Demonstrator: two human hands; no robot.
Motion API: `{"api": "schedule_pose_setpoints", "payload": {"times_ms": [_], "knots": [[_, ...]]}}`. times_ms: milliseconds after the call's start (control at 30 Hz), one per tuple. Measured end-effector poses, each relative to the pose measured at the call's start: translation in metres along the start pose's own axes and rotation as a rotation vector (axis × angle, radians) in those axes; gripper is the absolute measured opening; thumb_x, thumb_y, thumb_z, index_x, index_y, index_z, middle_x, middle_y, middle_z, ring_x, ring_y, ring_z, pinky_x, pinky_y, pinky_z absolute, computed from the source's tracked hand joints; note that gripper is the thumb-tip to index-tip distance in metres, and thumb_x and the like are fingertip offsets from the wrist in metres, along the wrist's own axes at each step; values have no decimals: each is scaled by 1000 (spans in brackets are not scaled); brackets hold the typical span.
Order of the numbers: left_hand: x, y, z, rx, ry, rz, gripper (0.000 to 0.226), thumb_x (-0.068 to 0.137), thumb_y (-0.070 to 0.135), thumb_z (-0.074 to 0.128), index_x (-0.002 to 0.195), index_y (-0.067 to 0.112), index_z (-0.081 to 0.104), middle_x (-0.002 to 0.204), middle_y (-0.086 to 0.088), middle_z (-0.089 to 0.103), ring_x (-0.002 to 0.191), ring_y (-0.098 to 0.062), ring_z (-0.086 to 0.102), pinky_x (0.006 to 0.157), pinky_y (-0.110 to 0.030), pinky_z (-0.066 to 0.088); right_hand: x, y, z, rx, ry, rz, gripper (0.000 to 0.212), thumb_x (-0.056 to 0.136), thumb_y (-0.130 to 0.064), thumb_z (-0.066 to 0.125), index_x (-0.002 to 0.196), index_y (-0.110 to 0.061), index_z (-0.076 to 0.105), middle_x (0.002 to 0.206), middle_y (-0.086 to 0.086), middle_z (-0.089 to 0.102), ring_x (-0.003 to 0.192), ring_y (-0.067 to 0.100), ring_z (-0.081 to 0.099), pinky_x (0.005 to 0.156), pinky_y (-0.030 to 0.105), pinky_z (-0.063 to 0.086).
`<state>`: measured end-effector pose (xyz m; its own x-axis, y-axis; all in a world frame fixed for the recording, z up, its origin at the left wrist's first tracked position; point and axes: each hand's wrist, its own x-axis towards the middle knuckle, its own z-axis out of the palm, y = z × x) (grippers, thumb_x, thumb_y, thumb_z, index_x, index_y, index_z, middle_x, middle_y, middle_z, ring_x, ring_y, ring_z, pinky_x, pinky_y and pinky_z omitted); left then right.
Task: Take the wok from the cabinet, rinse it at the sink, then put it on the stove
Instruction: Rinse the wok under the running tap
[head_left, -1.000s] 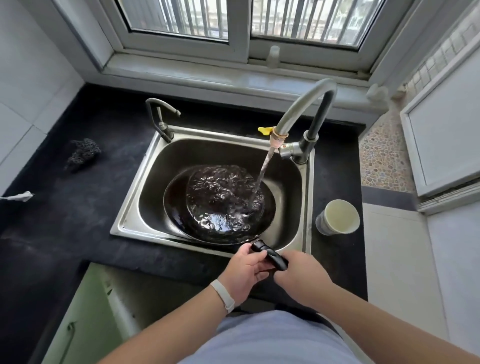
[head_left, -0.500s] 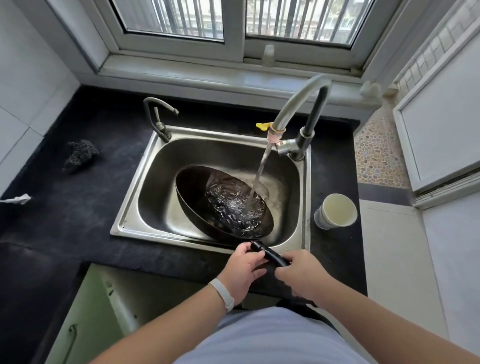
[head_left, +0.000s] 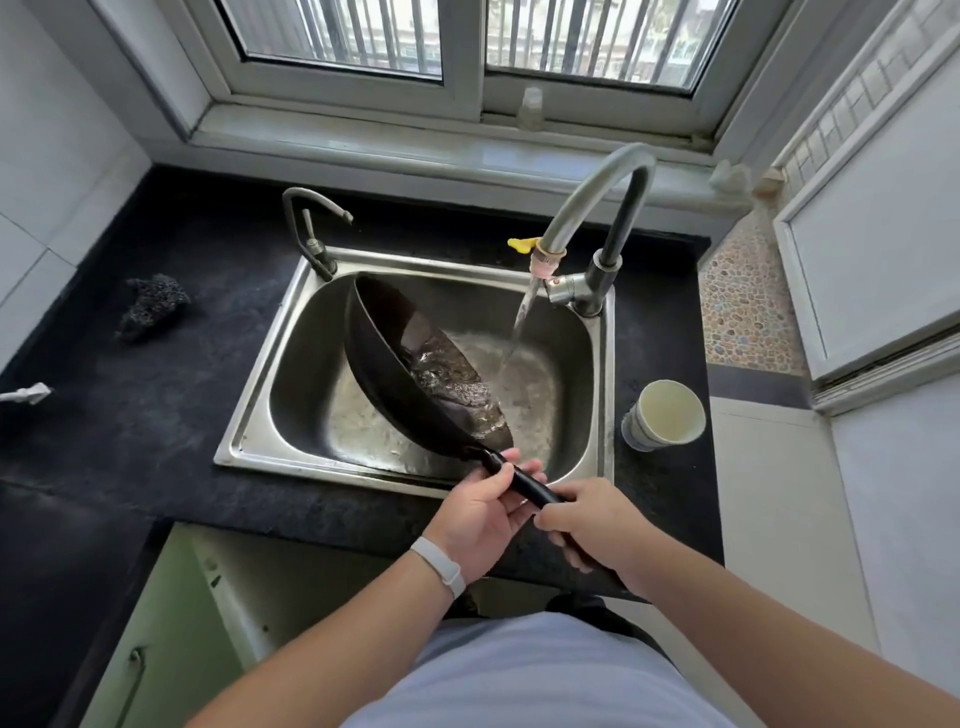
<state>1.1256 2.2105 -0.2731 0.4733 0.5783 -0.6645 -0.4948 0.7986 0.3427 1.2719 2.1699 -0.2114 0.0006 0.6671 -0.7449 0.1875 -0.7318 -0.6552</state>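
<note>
Tipped steeper: round black wok (head_left: 384, 384) | hands (head_left: 483, 512) (head_left: 592, 525) grip handle (head_left: 524, 486) | steel sink (head_left: 249, 447)

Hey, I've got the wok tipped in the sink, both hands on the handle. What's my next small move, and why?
Probably tip the wok a little more to the right. Water pools along its lower side, and its mouth faces the sink's open basin, so the rest should pour out there. The left hand and right hand grip the handle, so a wrist roll should do.

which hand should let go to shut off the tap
Probably the right hand: the tap stands on its side. The left hand grips the wok handle closer to the wok.
</note>
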Motion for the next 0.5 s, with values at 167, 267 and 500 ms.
{"api": "schedule_pose_setpoints", "payload": {"times_ms": [167, 267, 500], "knots": [[0, 4, 13, 74, -9, 77, 8, 101, 8, 44, 101, 7, 52, 86, -11, 69, 82, -24, 67, 70, -32, 57, 2, 0, -6, 106, -67, 0, 5, 85, -3, 58, 88, -2, 62, 58, 6, 51, 40, 17, 40, 38, 25, 32], [2, 1, 18, 208, 57, 145, 5, 101, 9, 47, 101, 5, 51, 86, -11, 63, 79, -23, 64, 61, -28, 55, 0, -3, -7, 19, -92, -11, 7, 84, 0, 54, 81, -5, 58, 54, 4, 51, 40, 17, 43, 40, 26, 37], [15, -11, 30, 385, 222, 210, 24, 94, 7, 61, 116, 0, 54, 110, -19, 64, 110, -32, 63, 98, -39, 52, 3, -4, -12, -841, 134, -136, 8, 93, -21, 50, 91, -21, 43, 77, 0, 55, 65, 22, 56, 55, 32, 43]]}}
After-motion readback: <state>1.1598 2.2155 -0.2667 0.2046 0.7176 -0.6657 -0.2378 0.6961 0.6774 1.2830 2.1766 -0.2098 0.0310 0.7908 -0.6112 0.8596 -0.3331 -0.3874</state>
